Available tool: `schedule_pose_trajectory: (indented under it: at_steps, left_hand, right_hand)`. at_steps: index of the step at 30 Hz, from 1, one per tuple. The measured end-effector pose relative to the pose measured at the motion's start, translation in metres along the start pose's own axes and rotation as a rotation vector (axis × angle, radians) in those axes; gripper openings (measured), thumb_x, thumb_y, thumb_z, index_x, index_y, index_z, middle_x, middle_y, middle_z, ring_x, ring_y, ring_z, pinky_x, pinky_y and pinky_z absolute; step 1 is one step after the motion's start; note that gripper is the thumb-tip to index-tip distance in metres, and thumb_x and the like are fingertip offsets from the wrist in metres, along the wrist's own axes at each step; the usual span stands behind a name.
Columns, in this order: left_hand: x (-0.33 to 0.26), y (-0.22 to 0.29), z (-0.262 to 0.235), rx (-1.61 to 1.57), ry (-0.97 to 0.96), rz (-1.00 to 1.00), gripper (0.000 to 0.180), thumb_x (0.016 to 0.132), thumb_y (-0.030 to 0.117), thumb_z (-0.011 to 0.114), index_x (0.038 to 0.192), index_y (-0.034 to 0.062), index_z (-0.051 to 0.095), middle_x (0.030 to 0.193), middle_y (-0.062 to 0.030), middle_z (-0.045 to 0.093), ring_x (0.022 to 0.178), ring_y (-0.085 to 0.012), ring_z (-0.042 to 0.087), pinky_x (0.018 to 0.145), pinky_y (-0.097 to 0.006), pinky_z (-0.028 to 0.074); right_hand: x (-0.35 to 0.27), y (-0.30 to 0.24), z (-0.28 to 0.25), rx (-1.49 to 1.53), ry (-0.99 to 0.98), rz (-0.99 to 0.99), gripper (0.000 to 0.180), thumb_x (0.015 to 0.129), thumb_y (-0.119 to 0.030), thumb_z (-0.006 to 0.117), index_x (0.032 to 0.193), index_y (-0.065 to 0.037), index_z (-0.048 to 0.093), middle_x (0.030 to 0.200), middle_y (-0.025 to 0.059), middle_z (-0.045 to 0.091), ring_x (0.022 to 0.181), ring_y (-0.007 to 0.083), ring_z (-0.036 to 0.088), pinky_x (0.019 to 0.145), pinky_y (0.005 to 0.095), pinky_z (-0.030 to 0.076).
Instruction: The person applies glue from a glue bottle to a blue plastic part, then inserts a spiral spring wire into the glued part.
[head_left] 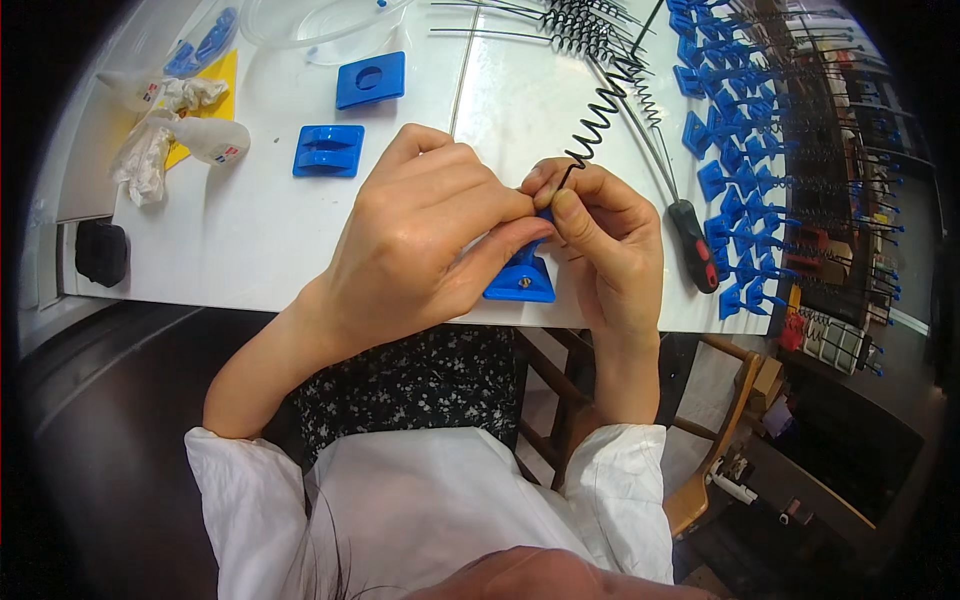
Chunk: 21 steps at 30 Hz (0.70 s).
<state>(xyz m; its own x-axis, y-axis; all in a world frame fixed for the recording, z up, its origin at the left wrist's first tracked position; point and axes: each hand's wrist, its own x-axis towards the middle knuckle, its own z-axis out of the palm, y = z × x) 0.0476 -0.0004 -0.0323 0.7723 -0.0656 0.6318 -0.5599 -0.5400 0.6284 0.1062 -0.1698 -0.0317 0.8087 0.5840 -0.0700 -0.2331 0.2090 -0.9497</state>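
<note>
Near the table's front edge, a blue plastic base [522, 288] with a small brass-coloured screw in it sits beneath my fingers. My left hand [430, 215] is closed, its thumb and fingertips pinching the blue piece at the top of this base. Between the thumb and forefinger of my right hand [612, 225] is the lower end of a black coiled wire [597, 118], whose spring rises toward the back of the table. The two hands' fingertips meet, so the joint between wire and blue part is mostly hidden.
Two blue parts, a plate with an oval hole [371, 80] and a bracket [328, 151], lie to the left. A screwdriver [693, 245] rests at right, beside rows of blue bases [735, 200] with wires. More coiled wires [590, 25] lie behind. Bottles [205, 138] stand far left.
</note>
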Motion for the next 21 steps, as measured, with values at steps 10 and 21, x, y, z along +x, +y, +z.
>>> schedule_pose_trajectory:
  at_steps: [10, 21]
  left_hand:
    - [-0.002, 0.001, -0.002, -0.028, 0.012, -0.040, 0.010, 0.072, -0.003, 0.070, 0.080, 0.0005, 0.066, 0.070, -0.0071, 0.062, 0.063, -0.0191, 0.057, 0.068, -0.030, 0.039]
    - [-0.003, -0.002, -0.017, -0.083, 0.223, -0.236, 0.015, 0.075, -0.008, 0.069, 0.088, -0.0015, 0.066, 0.082, -0.0075, 0.066, 0.073, -0.0134, 0.060, 0.070, -0.025, 0.045]
  right_hand:
    - [0.000, -0.003, 0.001, 0.258, -0.069, 0.089, 0.016, 0.088, -0.012, 0.062, 0.092, 0.004, 0.063, 0.098, 0.0132, 0.062, 0.081, 0.0185, 0.063, 0.068, 0.0276, 0.054]
    - [-0.001, -0.007, 0.003, 0.244, -0.044, 0.132, 0.020, 0.090, -0.016, 0.059, 0.091, 0.004, 0.062, 0.100, 0.0137, 0.059, 0.089, 0.0204, 0.062, 0.076, 0.0340, 0.058]
